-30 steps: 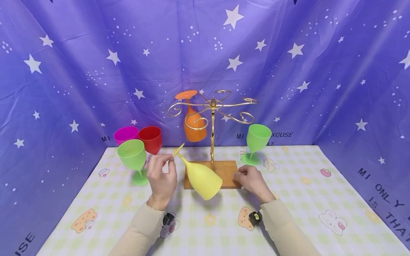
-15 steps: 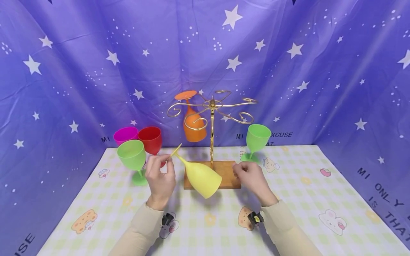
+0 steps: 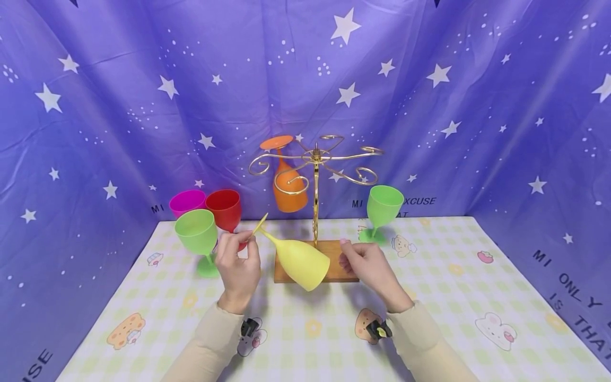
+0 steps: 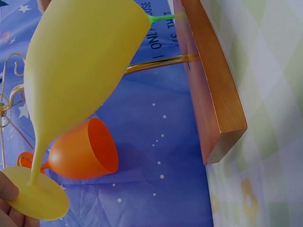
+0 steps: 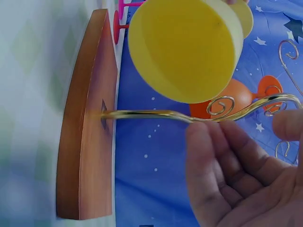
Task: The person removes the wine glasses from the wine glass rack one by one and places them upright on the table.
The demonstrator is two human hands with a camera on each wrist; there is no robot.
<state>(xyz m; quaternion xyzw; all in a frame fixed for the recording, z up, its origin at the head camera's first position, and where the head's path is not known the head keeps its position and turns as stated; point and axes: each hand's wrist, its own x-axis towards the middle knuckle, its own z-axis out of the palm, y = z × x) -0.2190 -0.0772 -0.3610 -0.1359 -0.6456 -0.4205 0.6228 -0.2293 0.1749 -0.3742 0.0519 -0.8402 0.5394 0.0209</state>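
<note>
My left hand [image 3: 238, 270] pinches the foot of a yellow plastic goblet [image 3: 303, 262] between thumb and fingers. The goblet is tilted, its mouth pointing down and right, in front of the rack's wooden base [image 3: 341, 260]. My right hand [image 3: 372, 265] holds nothing; its fingers [image 5: 203, 170] are loosely curled and lie in front of the base's right side. The gold rack [image 3: 316, 207] has several curled arms. An orange goblet [image 3: 290, 193] hangs upside down from one at the back left. In the left wrist view the yellow foot [image 4: 40, 198] shows under the thumb.
Green [image 3: 197, 233], red [image 3: 224, 209] and magenta [image 3: 187, 201] goblets stand upright close together at the left. Another green goblet [image 3: 384, 207] stands at the back right. A checked cloth [image 3: 444, 318] covers the table; a purple starry curtain [image 3: 215, 132] hangs behind.
My left hand has shifted slightly left, and the yellow goblet's mouth has risen a little. My right hand has moved left over the base's right side, its fingers less tightly curled.
</note>
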